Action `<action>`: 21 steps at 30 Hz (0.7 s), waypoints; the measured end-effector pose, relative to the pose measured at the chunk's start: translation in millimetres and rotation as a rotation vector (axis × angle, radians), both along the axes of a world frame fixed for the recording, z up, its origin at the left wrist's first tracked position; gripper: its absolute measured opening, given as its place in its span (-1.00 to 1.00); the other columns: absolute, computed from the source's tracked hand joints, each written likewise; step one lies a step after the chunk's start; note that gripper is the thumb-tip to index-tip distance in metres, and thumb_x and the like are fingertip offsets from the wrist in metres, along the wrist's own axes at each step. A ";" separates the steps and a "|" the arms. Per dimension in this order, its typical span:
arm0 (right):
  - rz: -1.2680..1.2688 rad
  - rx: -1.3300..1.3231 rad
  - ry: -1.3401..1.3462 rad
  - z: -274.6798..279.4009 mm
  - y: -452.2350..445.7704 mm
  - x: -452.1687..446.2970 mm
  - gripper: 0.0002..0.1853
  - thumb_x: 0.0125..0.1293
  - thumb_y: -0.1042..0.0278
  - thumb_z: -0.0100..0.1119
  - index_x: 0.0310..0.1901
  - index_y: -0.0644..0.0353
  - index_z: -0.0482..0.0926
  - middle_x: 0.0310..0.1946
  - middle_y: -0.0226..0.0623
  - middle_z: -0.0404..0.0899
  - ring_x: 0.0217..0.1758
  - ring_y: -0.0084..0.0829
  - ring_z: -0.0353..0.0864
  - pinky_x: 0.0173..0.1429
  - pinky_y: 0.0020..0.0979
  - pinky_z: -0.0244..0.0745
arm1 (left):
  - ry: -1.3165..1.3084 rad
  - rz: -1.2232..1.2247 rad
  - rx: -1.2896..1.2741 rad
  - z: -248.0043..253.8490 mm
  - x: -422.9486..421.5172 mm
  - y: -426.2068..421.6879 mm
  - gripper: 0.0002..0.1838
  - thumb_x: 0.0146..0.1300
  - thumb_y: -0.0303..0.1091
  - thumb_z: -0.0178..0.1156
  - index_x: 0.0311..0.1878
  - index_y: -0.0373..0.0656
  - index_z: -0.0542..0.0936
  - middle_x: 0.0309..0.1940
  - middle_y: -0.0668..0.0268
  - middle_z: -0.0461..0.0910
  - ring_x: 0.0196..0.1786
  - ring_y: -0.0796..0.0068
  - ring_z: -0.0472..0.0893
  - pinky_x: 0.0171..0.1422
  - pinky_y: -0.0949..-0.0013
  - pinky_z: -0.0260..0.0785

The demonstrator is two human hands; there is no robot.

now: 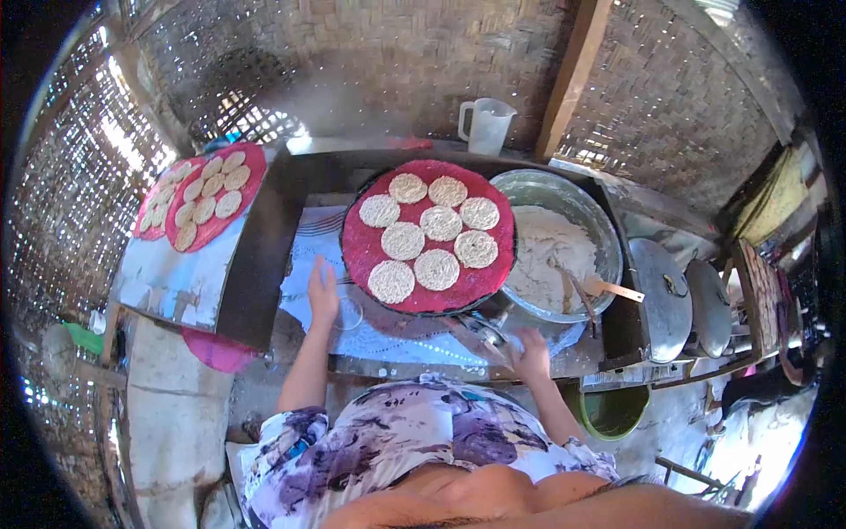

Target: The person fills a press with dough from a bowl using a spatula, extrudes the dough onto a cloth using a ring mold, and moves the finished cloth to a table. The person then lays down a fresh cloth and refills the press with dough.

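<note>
A round red cloth-covered tray point(366, 278) lies on the table before me, bearing several pale, flat, round dough discs point(440, 223). To its left, my left hand point(323, 298) is raised with the fingers stretched out, holding nothing. A clear ring-shaped item, perhaps a glass point(349, 312), is beside that hand. At the tray's lower right, my right hand point(530, 355) is closed around the end of a shiny metal utensil point(483, 329); blur hides its exact kind. A large metal basin point(614, 236) of whitish dough or batter point(551, 247) stands right of the tray, with a wooden-handled utensil point(615, 289) in it.
More discs lie on red round cloths point(251, 196) on the left-hand table point(167, 273). A translucent pitcher point(489, 126) stands at the back. Lidded pots point(663, 295) are on the right, above a green basin point(614, 413). Someone's arm point(789, 366) shows at far right.
</note>
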State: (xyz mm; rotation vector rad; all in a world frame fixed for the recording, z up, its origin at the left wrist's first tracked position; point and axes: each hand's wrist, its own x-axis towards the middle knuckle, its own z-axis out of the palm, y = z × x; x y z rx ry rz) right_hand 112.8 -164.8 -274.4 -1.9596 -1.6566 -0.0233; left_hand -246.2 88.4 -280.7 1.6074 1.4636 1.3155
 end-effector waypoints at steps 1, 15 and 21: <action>0.034 0.128 0.061 10.4 15.5 10.4 -0.62 0.00 0.29 0.25 -0.10 0.20 0.51 -0.26 -0.16 0.52 -0.16 -0.14 0.50 0.00 -0.18 0.38 | -0.006 0.069 0.003 21.2 11.4 7.4 -0.45 0.28 -0.13 -0.02 0.17 -0.40 0.31 0.14 -0.07 0.34 0.24 0.14 0.32 0.31 0.31 0.08; -0.282 -0.210 0.213 61.7 251.8 68.2 -0.52 0.21 -0.04 -0.14 -0.02 0.13 0.52 -0.07 0.09 0.48 0.01 0.02 0.46 0.14 -0.13 0.30 | 0.555 -0.087 0.142 81.5 37.7 46.2 -0.54 0.05 -0.18 0.17 -0.04 -0.30 0.50 -0.11 0.01 0.52 -0.02 0.05 0.48 0.11 0.18 0.30; -0.264 -0.127 0.178 79.5 252.0 60.1 -0.66 0.16 0.14 0.01 -0.15 0.18 0.58 -0.17 0.04 0.54 -0.04 -0.03 0.50 0.05 -0.19 0.37 | 0.528 -0.077 0.246 73.7 33.1 53.8 -0.65 -0.01 -0.20 0.22 -0.18 -0.21 0.57 -0.20 0.09 0.56 -0.07 0.11 0.50 0.05 0.20 0.33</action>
